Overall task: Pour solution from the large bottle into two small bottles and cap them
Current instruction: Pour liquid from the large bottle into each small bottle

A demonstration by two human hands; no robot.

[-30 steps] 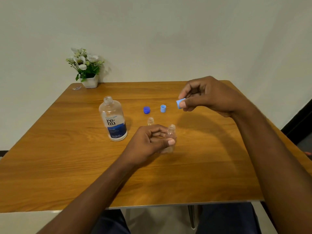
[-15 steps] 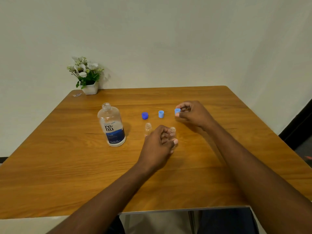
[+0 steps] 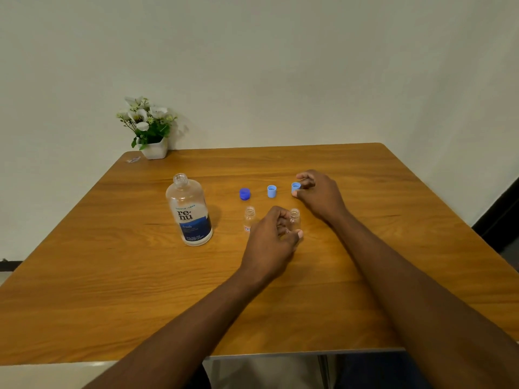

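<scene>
Left hand (image 3: 269,237) grip curls round a small clear uncapped bottle (image 3: 294,219). Right hand (image 3: 320,195) grip pinches a light-blue round cap (image 3: 295,187) just beyond it — large clear labelled bottle (image 3: 189,211) stands left.

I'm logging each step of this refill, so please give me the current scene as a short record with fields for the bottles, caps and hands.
large bottle: upright, uncapped, on the table
free small bottle: upright, uncapped, untouched
held small bottle: upright, uncapped, gripped by the left hand
dark blue cap: loose on the table
middle light blue cap: on the table, open side up
end light blue cap: at table level, pinched by the right hand
flower pot: far left corner
</scene>
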